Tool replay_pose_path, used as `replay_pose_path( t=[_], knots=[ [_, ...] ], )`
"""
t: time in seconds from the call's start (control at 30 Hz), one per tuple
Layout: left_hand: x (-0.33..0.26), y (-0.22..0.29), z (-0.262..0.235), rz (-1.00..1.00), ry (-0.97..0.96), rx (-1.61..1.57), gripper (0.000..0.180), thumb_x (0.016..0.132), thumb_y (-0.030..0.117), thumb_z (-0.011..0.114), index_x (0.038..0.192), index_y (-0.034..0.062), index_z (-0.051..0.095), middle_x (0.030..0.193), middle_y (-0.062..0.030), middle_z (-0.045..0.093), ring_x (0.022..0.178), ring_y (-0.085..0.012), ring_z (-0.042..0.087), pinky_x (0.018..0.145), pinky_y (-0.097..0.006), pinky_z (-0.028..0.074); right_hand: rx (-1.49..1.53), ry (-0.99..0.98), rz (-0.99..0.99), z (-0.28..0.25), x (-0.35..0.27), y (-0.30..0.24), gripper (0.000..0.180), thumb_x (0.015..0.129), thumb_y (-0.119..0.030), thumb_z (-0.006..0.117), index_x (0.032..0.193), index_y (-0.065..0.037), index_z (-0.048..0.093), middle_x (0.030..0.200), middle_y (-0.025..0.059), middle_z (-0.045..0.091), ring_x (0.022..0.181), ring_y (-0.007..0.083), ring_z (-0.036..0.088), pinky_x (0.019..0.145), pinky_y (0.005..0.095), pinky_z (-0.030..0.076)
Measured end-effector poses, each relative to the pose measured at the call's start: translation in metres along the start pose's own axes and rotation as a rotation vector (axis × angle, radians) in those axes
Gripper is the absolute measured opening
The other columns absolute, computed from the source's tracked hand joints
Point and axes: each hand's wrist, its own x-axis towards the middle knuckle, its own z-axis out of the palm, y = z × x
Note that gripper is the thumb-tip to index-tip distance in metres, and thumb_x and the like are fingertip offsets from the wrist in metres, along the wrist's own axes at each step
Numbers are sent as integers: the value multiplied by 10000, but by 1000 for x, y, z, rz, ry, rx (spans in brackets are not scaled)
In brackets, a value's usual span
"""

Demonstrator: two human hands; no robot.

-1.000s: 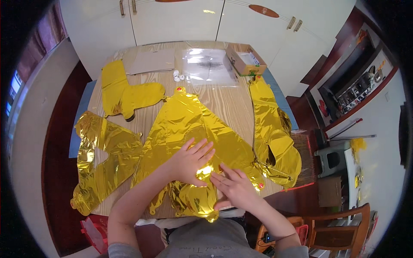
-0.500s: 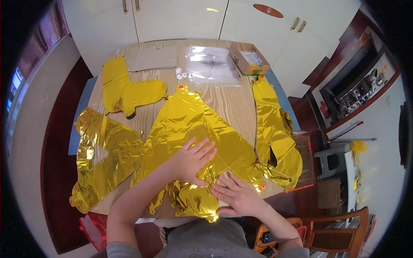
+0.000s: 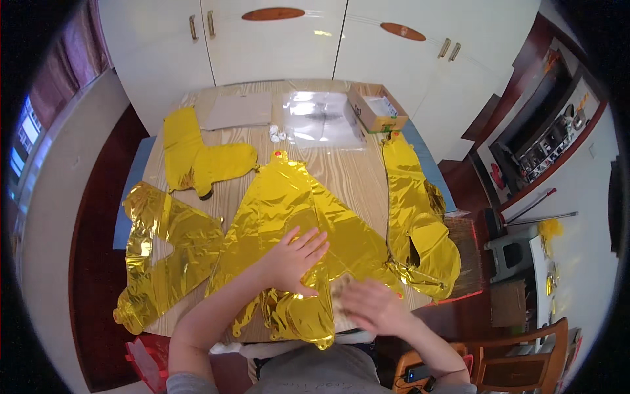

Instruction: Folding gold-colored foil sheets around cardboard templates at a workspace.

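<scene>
Left hand (image 3: pixel 292 259) flat, fingers spread, on gold foil balloon (image 3: pixel 295 210) at frame centre. Right hand (image 3: pixel 371 305), blurred, at balloon's lower edge. Cardboard box (image 3: pixel 376 108) upper right on table (image 3: pixel 348 174).

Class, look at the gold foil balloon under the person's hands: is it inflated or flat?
Flat. The gold foil balloon lies spread and creased on the wooden table, with the left hand pressed flat on it.

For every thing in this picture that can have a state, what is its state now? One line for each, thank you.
Centre gold foil balloon: deflated, flat on the table.
Left foil balloons: deflated, crumpled.
Right foil balloon: deflated, hanging partly over the table edge.
Cardboard box: open.
Clear plastic bag: lying flat.
Cabinet doors: closed.
Left hand: open, pressing flat on the centre balloon.
Right hand: blurred, palm down on the balloon.
</scene>
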Motion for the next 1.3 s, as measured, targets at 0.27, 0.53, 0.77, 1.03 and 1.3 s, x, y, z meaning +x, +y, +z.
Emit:
replay_pose_path(
  t=[0.27, 0.53, 0.77, 1.03, 1.3],
  knots=[
    [1, 0, -4, -20, -28, 35, 1080, 762, 762, 560, 1475, -12, 320, 1540, -212, 316, 1439, -363, 280, 1157, -548, 197, -428, 33, 151, -7, 42, 60, 483, 861, -388, 655, 1226, -75, 614, 1263, 118, 607, 1211, 296, 547, 1063, 458, 377],
    [2, -14, -1, -50, -25, 41, 1088, 760, 757, 567, 1488, -6, 300, 1553, -212, 294, 1447, -364, 264, 1164, -539, 182, -440, 104, 218, 7, 37, 75, 507, 848, -409, 671, 1208, -57, 612, 1239, 130, 602, 1200, 308, 526, 1038, 473, 376],
    [3, -15, -6, -50, -102, 54, 1085, 790, 762, 536, 1497, -17, 270, 1567, -218, 258, 1463, -363, 224, 1174, -537, 158, -466, -22, 591, -4, 58, 86, 515, 778, -427, 727, 1094, -29, 643, 1135, 143, 588, 1097, 304, 513, 918, 444, 400],
    [3, -14, -9, -55, -142, 66, 1100, 793, 780, 515, 1498, -26, 261, 1574, -219, 240, 1472, -363, 197, 1179, -535, 144, -176, -187, 697, -8, 66, 101, 444, 809, -395, 693, 1079, -54, 603, 1089, 125, 622, 1049, 370, 585, 828, 501, 442],
    [5, -15, -8, -51, -125, 45, 1096, 788, 780, 515, 1496, -20, 269, 1575, -220, 235, 1474, -365, 189, 1182, -537, 137, -141, -1, 639, 1, 60, 92, 607, 754, -279, 772, 1220, -52, 455, 832, 157, 664, 955, 385, 646, 838, 478, 506]
  ],
)
